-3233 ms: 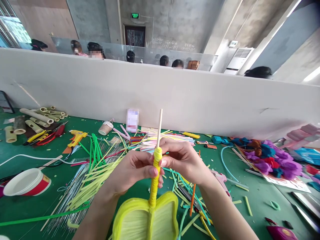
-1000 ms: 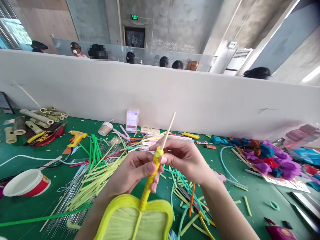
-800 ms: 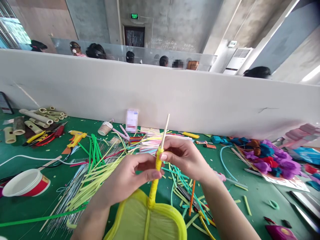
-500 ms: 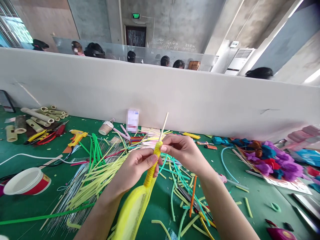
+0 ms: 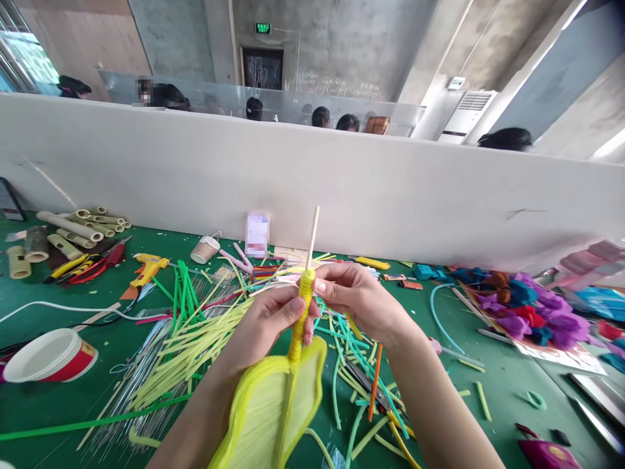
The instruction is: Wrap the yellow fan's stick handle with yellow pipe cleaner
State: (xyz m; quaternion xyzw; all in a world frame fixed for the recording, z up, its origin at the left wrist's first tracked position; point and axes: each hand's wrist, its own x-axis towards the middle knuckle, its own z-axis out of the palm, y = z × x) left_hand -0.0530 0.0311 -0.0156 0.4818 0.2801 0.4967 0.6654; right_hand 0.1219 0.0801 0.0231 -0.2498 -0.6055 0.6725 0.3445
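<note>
A yellow leaf-shaped piece with a fuzzy rim hangs below my hands, its broad face toward me. Its stem is wound in yellow fuzzy strip around a pale wooden stick, whose bare end points up. My left hand is closed around the wrapped stem. Thumb and fingers of my right hand pinch the top of the wrapping, where the bare stick begins. Whether a loose strip end lies in that pinch is hidden.
Yellow-green strips, wires and scissors litter the green table. At left are a glue gun, pliers, bamboo tubes and a paper bowl. Purple and blue pieces lie right. A white partition stands behind.
The leaf-shaped piece has turned about its stem, so its face now shows wider, with a lobe on the right. The stick stands more upright. Both hands keep their hold.
</note>
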